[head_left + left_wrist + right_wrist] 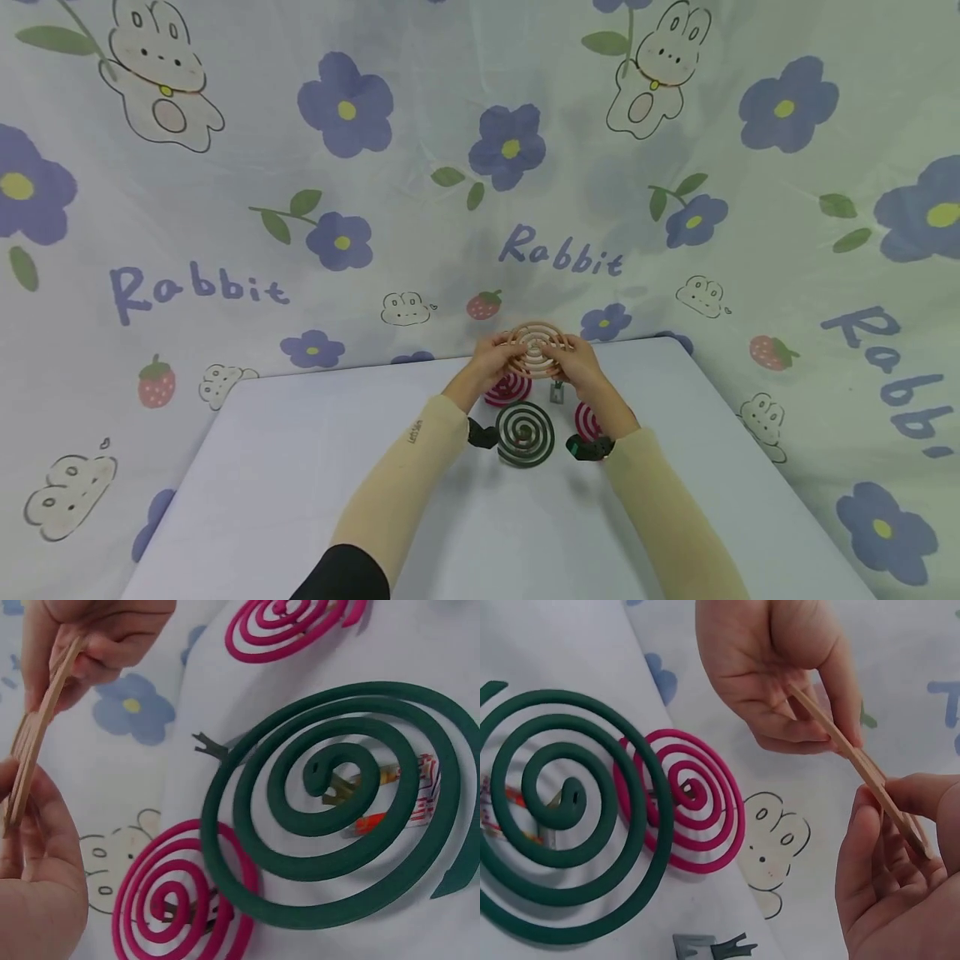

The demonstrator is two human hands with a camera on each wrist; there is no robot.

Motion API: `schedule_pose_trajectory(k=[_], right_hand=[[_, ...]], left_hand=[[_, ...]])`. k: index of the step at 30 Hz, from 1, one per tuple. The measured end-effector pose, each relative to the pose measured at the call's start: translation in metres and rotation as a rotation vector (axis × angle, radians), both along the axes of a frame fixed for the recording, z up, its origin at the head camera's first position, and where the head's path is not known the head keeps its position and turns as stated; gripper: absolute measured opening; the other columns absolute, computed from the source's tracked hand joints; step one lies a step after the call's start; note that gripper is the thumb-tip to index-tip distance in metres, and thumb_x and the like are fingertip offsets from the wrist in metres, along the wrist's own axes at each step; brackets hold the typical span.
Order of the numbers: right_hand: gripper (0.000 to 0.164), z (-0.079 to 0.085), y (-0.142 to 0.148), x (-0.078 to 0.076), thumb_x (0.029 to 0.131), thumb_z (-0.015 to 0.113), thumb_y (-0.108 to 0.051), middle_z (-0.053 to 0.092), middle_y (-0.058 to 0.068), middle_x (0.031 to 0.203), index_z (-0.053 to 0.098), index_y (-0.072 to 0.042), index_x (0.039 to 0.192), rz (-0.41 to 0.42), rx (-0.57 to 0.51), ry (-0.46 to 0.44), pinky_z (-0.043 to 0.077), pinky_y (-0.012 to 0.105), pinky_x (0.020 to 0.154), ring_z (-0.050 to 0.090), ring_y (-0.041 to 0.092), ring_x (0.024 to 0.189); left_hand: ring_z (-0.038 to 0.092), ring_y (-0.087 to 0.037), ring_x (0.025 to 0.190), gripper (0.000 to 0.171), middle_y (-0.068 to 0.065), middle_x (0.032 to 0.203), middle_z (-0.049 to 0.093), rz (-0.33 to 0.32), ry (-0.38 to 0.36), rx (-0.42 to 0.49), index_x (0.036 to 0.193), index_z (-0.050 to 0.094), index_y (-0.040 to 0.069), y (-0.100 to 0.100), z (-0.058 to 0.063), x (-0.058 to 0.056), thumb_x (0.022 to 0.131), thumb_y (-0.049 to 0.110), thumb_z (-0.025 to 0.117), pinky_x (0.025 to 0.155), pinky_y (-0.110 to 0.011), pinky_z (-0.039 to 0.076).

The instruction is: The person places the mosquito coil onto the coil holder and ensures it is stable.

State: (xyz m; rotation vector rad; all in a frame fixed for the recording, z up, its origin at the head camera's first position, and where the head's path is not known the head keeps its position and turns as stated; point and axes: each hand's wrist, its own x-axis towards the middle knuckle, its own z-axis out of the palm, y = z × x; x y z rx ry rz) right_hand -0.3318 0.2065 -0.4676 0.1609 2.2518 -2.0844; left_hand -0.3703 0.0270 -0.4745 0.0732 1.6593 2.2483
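Both hands hold a tan mosquito coil [535, 348] up above the far end of the table. My left hand [489, 360] pinches its left side and my right hand [584, 367] pinches its right side, thumbs on the near face. Both wrist views show the coil edge-on, looking like thin layers. Below lies a larger green coil [524, 432], raised at its centre on a small metal stand, with a colourful printed item [416, 802] beneath it. A pink coil [507, 390] sits behind the green one; another pink coil [587, 422] is partly hidden by my right forearm.
A small metal stand [557, 392] lies between the pink coils, near the table's back edge. The white table [322, 492] meets a hanging cloth [420, 217] printed with rabbits and flowers. Dark wrist devices sit close to the green coil.
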Motion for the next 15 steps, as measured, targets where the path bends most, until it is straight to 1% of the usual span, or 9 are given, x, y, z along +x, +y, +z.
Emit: schedule_pose_trajectory(k=[2,4,8,12,13,15], right_hand=[[0.048,-0.004,0.002,0.0,0.093,0.067,-0.027,0.067,0.008,0.082,0.05,-0.004,0.132,-0.004,0.012,-0.006,0.054,0.028,0.056,0.061,0.011,0.056],[0.05,-0.007,0.004,0.0,0.093,0.068,-0.028,0.066,0.005,0.08,0.05,-0.005,0.133,-0.008,0.025,-0.021,0.055,0.03,0.059,0.061,0.011,0.058],[0.049,-0.015,0.008,-0.001,0.091,0.069,-0.032,0.067,0.004,0.083,0.053,-0.006,0.13,-0.02,0.048,-0.048,0.055,0.041,0.074,0.063,0.012,0.062],[0.049,-0.022,0.013,-0.002,0.09,0.071,-0.034,0.067,0.004,0.082,0.054,-0.007,0.128,-0.028,0.059,-0.054,0.053,0.047,0.082,0.063,0.012,0.064],[0.049,-0.023,0.014,-0.003,0.09,0.071,-0.034,0.067,0.004,0.082,0.054,-0.007,0.128,-0.027,0.065,-0.05,0.052,0.048,0.083,0.063,0.012,0.065],[0.051,-0.026,0.018,-0.004,0.089,0.072,-0.034,0.067,0.005,0.083,0.055,-0.006,0.129,-0.029,0.076,-0.041,0.053,0.045,0.081,0.063,0.013,0.066]], left_hand=[[0.064,-0.014,0.061,0.038,-0.009,0.079,0.065,0.008,-0.014,0.009,0.126,0.056,-0.003,0.002,-0.005,0.001,0.09,0.003,0.068,0.058,-0.026,0.055],[0.063,-0.014,0.06,0.038,-0.008,0.079,0.065,0.015,-0.027,0.02,0.126,0.056,-0.003,0.004,-0.01,0.001,0.09,0.003,0.068,0.056,-0.025,0.054],[0.062,-0.012,0.059,0.037,-0.007,0.078,0.064,0.015,-0.029,0.028,0.125,0.056,-0.004,0.009,-0.017,0.001,0.09,0.001,0.067,0.054,-0.022,0.053],[0.061,-0.012,0.058,0.035,-0.006,0.075,0.064,0.009,-0.026,0.01,0.123,0.057,-0.004,0.013,-0.02,0.001,0.09,0.0,0.066,0.052,-0.022,0.051],[0.06,-0.012,0.058,0.035,-0.006,0.076,0.064,0.009,-0.026,0.0,0.123,0.058,-0.004,0.014,-0.02,0.001,0.09,0.001,0.067,0.052,-0.023,0.051],[0.06,-0.013,0.059,0.036,-0.006,0.077,0.064,0.012,-0.028,-0.021,0.124,0.058,-0.002,0.016,-0.019,0.002,0.09,0.002,0.068,0.053,-0.025,0.052]])
